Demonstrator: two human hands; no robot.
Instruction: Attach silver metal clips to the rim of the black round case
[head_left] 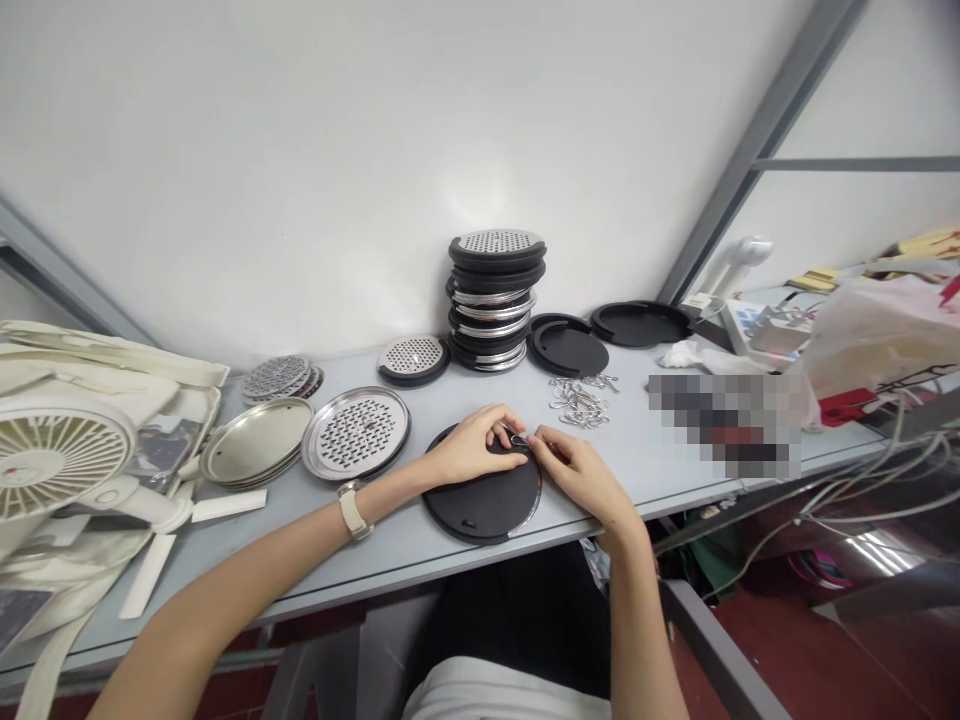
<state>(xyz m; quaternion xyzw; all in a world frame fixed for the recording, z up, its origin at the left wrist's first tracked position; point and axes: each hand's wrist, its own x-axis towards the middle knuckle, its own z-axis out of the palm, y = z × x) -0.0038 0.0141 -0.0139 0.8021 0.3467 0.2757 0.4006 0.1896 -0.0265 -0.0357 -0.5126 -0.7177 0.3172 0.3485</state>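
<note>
A round black disc lies flat near the front edge of the table, with a thin shiny rim on its right side. My left hand reaches over the disc's upper part, its fingers closed about a small wire clip. From the right, my right hand pinches the same clip with thumb and forefinger, beside the disc's upper right edge. How the clip meets the disc is hidden by my fingers. Behind my right hand lies a loose pile of similar wire clips.
A tall stack of black-rimmed perforated discs stands by the wall. Grater plates, plain metal plates and a fan are on the left. Black trays lie behind the clips; a plastic bag sits at right.
</note>
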